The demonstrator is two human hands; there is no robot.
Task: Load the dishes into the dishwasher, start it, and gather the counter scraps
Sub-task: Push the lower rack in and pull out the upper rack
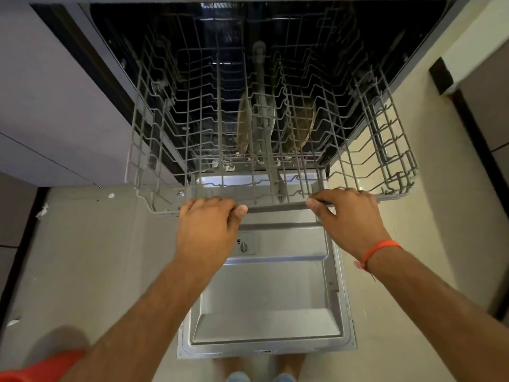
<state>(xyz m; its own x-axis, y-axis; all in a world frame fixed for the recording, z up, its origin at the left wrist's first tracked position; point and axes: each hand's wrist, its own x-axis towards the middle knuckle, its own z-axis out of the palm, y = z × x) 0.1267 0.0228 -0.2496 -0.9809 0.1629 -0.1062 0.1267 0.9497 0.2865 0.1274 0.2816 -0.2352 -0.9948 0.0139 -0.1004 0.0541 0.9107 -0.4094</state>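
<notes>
While the dishwasher door [270, 299] lies open at six o'clock, both hands curl over the front rail of the upper rack [275, 206]: left hand [209, 224] at nine o'clock, right hand [345, 216] at three. Beneath the wires, toward twelve, stand what look like plates [243, 128], blurred.

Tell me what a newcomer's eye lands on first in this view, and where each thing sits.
First the grey wire upper rack, pulled out of the dark dishwasher across the top of the picture, with plates standing below it. Next both hands on its front rail: the left hand grips left of centre, the right hand, an orange thread bracelet at its wrist, grips to the right. Under them the steel door lies open over the floor.
</notes>
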